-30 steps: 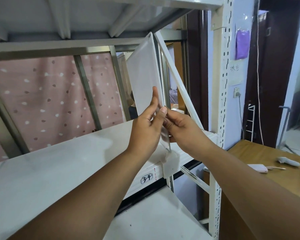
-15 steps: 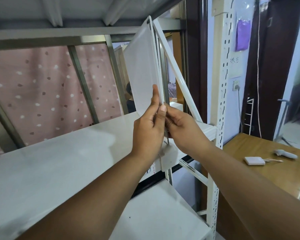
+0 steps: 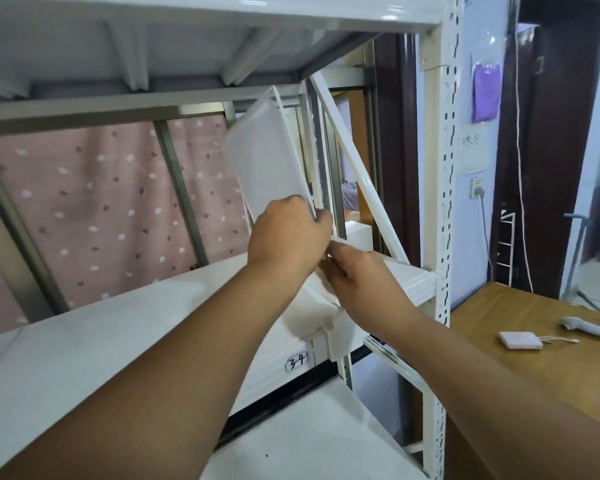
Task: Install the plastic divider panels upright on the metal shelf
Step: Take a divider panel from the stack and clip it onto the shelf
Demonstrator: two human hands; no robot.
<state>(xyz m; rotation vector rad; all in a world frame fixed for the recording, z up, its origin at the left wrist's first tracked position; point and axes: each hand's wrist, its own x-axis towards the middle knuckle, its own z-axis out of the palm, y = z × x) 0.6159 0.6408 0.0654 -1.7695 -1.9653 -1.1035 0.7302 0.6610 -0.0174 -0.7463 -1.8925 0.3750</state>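
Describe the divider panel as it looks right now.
The panel is a thin, frosted white sheet of translucent plastic, rectangular with a rounded upper corner. It is tilted, top leaning left, above the right end of the shelf. The left hand grips its lower edge; the right hand is just below. Its bottom edge is hidden.

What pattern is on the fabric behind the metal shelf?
Dusty pink fabric scattered with small white and dark pink spots, seen in the head view.
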